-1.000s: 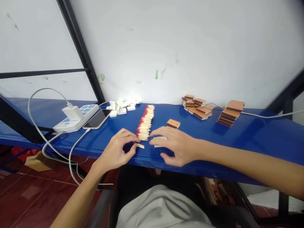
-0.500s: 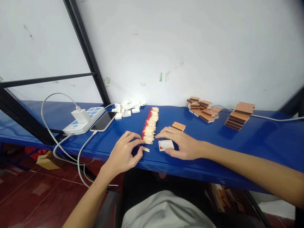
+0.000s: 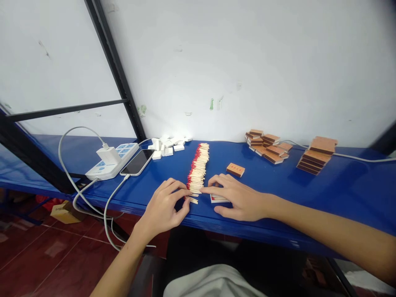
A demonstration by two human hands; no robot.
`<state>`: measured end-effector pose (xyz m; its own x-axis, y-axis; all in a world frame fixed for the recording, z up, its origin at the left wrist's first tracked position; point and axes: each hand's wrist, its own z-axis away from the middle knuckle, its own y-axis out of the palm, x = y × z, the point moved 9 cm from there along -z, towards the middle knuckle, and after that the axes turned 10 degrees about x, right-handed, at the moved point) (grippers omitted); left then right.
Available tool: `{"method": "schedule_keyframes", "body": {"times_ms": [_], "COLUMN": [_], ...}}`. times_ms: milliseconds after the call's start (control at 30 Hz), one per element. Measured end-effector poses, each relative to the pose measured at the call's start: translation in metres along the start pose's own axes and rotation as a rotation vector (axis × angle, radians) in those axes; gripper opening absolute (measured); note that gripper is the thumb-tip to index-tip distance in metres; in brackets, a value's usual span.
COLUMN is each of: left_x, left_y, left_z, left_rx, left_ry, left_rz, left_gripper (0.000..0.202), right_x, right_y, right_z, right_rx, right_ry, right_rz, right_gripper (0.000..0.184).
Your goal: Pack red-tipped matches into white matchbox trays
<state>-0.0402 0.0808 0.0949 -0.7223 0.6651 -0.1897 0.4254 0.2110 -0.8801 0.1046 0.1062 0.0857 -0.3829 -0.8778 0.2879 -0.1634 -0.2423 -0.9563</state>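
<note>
A long row of red-headed matches (image 3: pixel 198 169) lies on the blue tabletop, heads to the left. My left hand (image 3: pixel 167 205) is at the row's near end, thumb and index finger closing around the heads of a few matches (image 3: pixel 193 201) set apart from the row. My right hand (image 3: pixel 236 197) is open, palm down, its index fingertip at the sticks' tail ends. Beneath it sits a white matchbox tray (image 3: pixel 220 201) with matches inside, partly hidden by the fingers. Just behind is a brown matchbox sleeve or box (image 3: pixel 235 169).
White trays (image 3: pixel 168 147) lie heaped at the back left. Brown matchboxes are piled (image 3: pixel 269 146) and stacked (image 3: pixel 317 154) at the back right. A phone (image 3: pixel 137 162) and a power strip (image 3: pixel 113 161) with white cables are on the left. The table's front edge (image 3: pixel 229 227) is close.
My right hand has shifted over the tray, covering more of it, its index finger now nearer the matches. My left fingers stay by the separated matches. The view has tilted slightly.
</note>
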Motion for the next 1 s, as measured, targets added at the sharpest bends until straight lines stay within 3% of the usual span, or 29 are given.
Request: {"method": "schedule_keyframes", "body": {"times_ms": [433,700,767,867,1000], "left_x": [0.000,0.001,0.000,-0.001,-0.001], "left_y": [0.002,0.003,0.003,0.002,0.002], "left_z": [0.001,0.000,0.000,0.001,0.001], "left_rx": [0.023,0.040,0.039,0.036,0.037], "left_ry": [-0.021,-0.042,-0.034,-0.024,-0.018], "left_rz": [-0.024,-0.048,-0.041,-0.033,-0.035], "left_gripper": [0.025,0.026,0.027,0.027,0.027], "right_x": [-0.002,-0.007,-0.008,-0.014,-0.029], "right_y": [0.003,0.000,-0.005,-0.019,-0.036], "right_z": [-0.001,0.002,0.004,0.010,0.025], "right_rx": [0.054,0.020,-0.052,-0.265,-0.567], "right_ry": [0.026,0.000,-0.037,-0.069,0.040], "right_rz": [-0.023,-0.118,-0.173,-0.240,-0.199], "right_gripper": [0.049,0.051,0.048,0.032,0.024]}}
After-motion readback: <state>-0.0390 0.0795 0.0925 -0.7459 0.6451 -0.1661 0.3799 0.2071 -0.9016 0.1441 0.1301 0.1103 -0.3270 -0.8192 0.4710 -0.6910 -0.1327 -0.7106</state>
